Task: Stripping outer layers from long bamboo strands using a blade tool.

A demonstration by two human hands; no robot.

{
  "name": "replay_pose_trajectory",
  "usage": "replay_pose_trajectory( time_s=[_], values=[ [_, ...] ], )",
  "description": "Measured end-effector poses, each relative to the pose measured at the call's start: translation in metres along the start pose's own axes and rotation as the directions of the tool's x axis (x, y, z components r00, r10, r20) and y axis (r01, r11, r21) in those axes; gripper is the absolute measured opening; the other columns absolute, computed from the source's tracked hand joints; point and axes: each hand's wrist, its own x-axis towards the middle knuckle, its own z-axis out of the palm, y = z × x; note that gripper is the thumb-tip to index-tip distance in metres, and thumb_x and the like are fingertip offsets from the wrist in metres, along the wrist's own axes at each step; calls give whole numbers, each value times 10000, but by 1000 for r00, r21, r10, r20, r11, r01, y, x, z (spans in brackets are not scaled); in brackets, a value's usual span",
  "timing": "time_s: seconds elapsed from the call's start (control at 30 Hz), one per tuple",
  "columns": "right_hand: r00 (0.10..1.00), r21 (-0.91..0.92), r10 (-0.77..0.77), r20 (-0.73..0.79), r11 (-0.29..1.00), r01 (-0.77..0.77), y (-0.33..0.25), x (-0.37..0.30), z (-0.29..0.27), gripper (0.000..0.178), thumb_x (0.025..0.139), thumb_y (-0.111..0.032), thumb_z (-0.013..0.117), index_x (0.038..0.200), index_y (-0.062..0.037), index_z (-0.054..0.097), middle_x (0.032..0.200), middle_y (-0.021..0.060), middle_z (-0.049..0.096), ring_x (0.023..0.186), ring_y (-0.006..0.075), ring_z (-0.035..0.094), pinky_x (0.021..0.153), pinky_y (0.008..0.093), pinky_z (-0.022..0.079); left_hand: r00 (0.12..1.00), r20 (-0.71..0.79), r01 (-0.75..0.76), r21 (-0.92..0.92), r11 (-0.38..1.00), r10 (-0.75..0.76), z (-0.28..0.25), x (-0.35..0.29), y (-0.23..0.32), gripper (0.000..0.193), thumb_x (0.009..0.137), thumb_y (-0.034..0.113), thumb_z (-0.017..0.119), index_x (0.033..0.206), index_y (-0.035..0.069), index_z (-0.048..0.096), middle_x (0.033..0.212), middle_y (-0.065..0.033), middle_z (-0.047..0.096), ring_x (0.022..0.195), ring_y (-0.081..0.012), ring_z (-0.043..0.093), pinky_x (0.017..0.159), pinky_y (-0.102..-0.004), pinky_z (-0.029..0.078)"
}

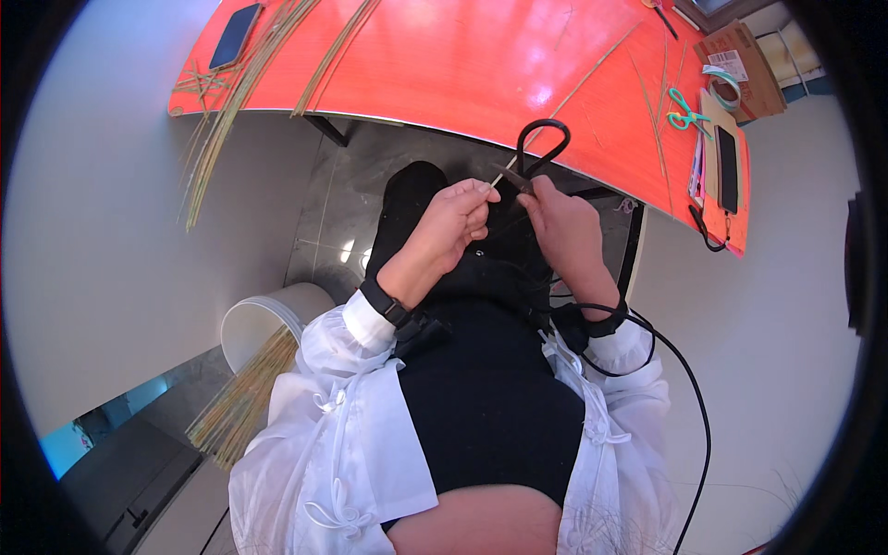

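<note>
In front of my lap my left hand (455, 219) is closed, thumb and forefinger pinching a thin pale straw stalk (500, 176). The stalk slants up to the right, past the table's near edge, and seems to run on across the red top. Closed round the middle of a pair of scissors (545, 124) is my right hand (566, 227). Their black looped handle sticks up beyond the fingers. A dark blade points left, at the stalk close to my left fingertips; whether it touches the stalk I cannot tell.
More stalks (242, 88) lie on the red table (444, 55), some overhanging its left edge near a phone (235, 37). Right are green scissors (686, 112), a tape roll (724, 91), another phone (728, 171) and a cardboard box (737, 69). A white bucket (264, 319) holds stalks; a black cable (689, 379) crosses my right arm.
</note>
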Motion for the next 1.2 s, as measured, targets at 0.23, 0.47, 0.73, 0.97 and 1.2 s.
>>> replay_pose_trajectory(
  time_s=[0.23,0.47,0.73,0.97,1.2],
  values=[
    [995,-26,22,-94,999,-24,11,8,6,238,950,-307,608,921,-84,529,699,163,638,651,412,634,569,508,485,1000,17,-18,2,1000,18,0,2,0,191,1037,200,500,945,58,587,580,76,326,498,-55,273,510,-232,279],
    [996,-2,78,-47,997,-79,7,6,4,247,948,-306,616,925,-75,529,696,170,636,655,404,638,566,511,479,1000,1,-26,16,1000,26,2,2,1,190,1037,198,496,945,58,587,582,75,338,497,-55,277,508,-231,277],
    [993,17,103,-61,995,-102,12,12,2,244,945,-301,615,928,-72,533,714,180,640,680,406,645,576,520,484,1000,-3,-5,17,1000,5,1,4,0,187,1037,204,500,941,67,585,579,73,342,497,-54,284,510,-234,280],
    [997,45,63,-41,997,-61,12,7,8,241,944,-304,616,928,-80,529,716,183,642,697,407,652,580,520,488,1000,-22,-20,29,999,20,4,2,2,184,1037,204,499,948,67,584,580,74,342,500,-55,289,514,-234,284],
    [992,49,128,-9,991,-127,15,12,3,243,944,-307,616,938,-85,516,714,182,640,685,414,644,571,520,490,1000,8,-6,18,1000,6,2,5,2,185,1037,204,498,945,70,585,581,72,347,506,-57,290,512,-234,282]
  ],
)
